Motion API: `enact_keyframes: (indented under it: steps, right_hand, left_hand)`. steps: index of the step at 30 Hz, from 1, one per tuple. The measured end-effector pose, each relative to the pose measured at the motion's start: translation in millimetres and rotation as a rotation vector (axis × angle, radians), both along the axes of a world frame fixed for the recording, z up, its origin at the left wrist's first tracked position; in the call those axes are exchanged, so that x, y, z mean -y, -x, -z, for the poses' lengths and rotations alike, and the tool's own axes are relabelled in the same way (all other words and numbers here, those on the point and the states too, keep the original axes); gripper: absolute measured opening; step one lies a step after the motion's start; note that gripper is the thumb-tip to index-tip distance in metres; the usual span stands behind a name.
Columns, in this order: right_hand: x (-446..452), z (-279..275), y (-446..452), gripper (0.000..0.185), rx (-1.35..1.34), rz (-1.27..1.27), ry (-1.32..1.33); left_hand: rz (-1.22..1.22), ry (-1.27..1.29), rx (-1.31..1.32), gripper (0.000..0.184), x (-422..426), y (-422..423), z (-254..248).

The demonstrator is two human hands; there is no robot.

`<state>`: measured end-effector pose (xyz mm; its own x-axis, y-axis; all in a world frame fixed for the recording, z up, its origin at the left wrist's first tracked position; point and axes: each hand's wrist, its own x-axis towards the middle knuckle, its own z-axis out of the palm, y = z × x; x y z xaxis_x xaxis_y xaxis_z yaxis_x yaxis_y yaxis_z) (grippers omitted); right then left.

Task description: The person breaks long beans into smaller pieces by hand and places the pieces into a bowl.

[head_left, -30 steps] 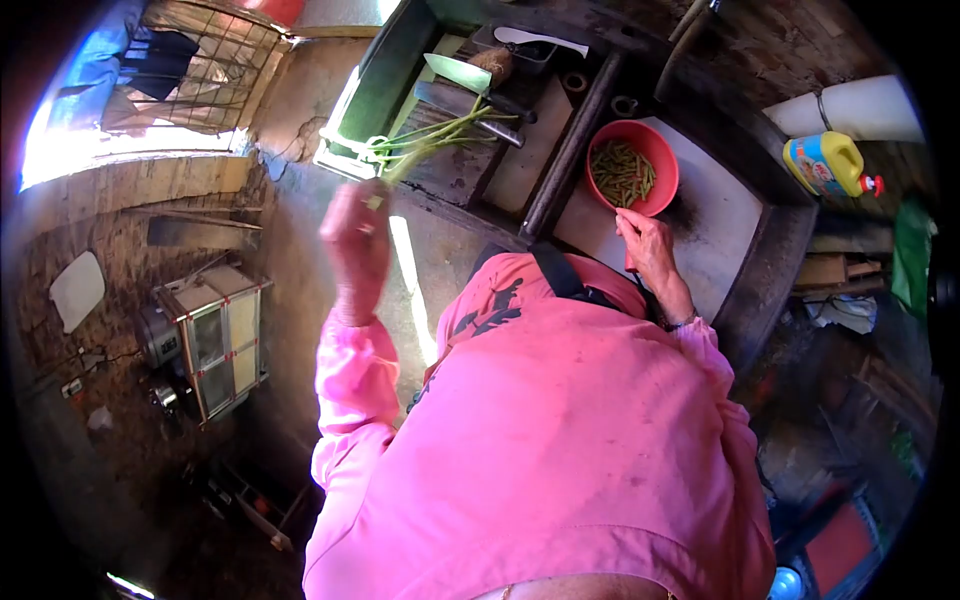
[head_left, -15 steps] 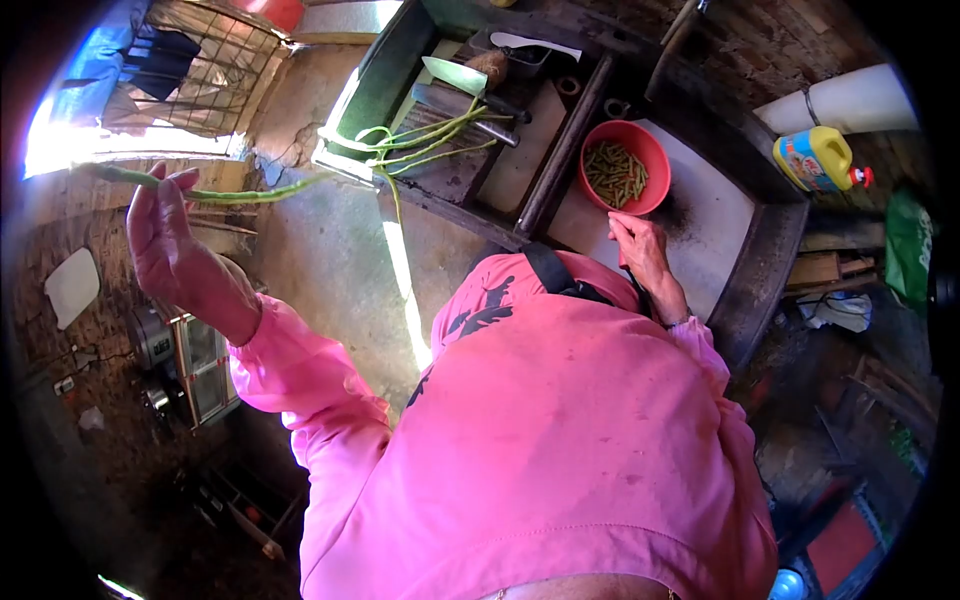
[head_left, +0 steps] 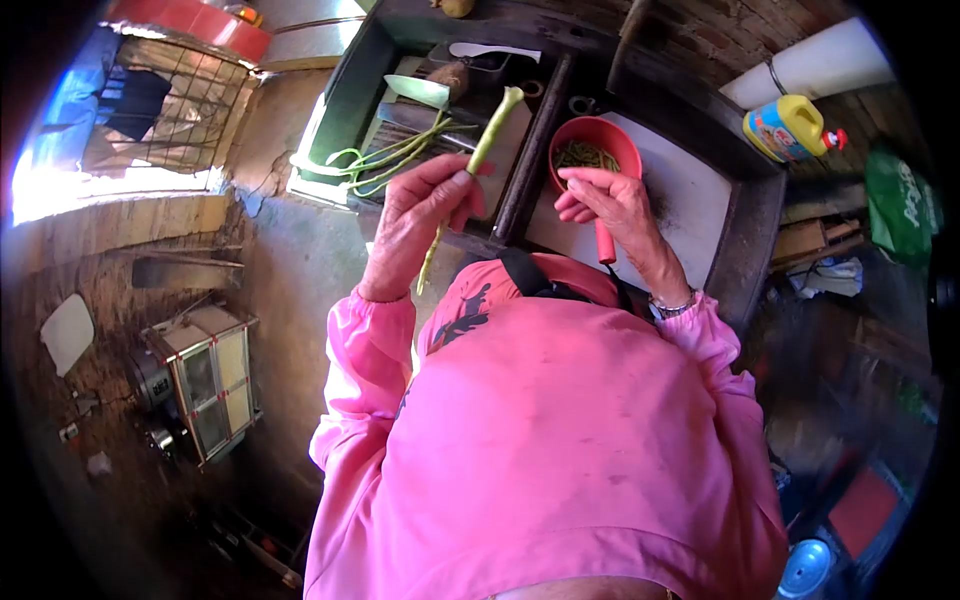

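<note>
A long green bean [head_left: 491,130] is pinched in my left hand [head_left: 425,208], its thick end pointing up and its thin end hanging below. My right hand [head_left: 622,215] is beside the near rim of a red bowl with a handle [head_left: 628,148], fingers bent and thumb side toward the bean; whether it holds something small I cannot make out. Cut green pieces [head_left: 585,156] lie in the bowl. More long beans [head_left: 380,163] lie loose on the left, across the edge of the dark counter. A knife [head_left: 418,91] rests behind them.
A white spoon [head_left: 495,51] and a brown scrubber [head_left: 450,80] are at the back of the counter. A dark divider [head_left: 533,150] runs between its two sections. On the right stands a yellow bottle [head_left: 790,128], with a green bag [head_left: 900,207] beyond it.
My left hand has come back from the far left with a bean, toward the middle. My right hand has left the bowl's handle and risen. The view has shifted slightly.
</note>
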<state>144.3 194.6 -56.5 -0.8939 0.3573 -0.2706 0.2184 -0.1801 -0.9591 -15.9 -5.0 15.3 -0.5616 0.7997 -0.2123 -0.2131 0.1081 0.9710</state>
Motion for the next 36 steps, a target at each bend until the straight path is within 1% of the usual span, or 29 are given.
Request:
enact_keyframes:
  steps: [5,8,10,14,17,20,32,35,36]
  right_hand:
    - [-12,-56,9,0.033,-0.085,0.032,-0.003]
    - [-15,-71,9,0.036,-0.125,0.008,-0.016]
    - [-13,-75,9,0.035,-0.143,-0.015,-0.025]
    - [-5,-74,8,0.032,-0.184,-0.018,-0.010]
    - [-2,-76,5,0.031,-0.180,-0.047,-0.085]
    - [2,-70,3,0.031,-0.220,-0.044,-0.074]
    - [10,-66,-5,0.033,-0.200,-0.024,-0.066]
    - [12,-61,-4,0.035,-0.217,0.034,-0.037]
    - [11,-60,-4,0.034,-0.213,0.028,-0.069]
  left_hand:
    - [0.091,0.011,0.020,0.023,-10,-13,3]
    - [0.123,0.019,0.007,0.023,-11,-17,5]
    - [0.132,0.013,0.012,0.021,-12,-19,8]
    - [0.088,-0.022,-0.045,0.018,-14,-27,24]
    - [0.075,-0.025,-0.560,0.019,-18,-26,24]
    - [0.027,-0.012,-0.661,0.019,-20,-27,24]
    - [0.012,0.006,-0.695,0.020,-15,-32,29]
    - [0.016,0.003,-0.697,0.021,-15,-33,27]
    - [0.026,0.014,-0.712,0.022,-15,-33,26]
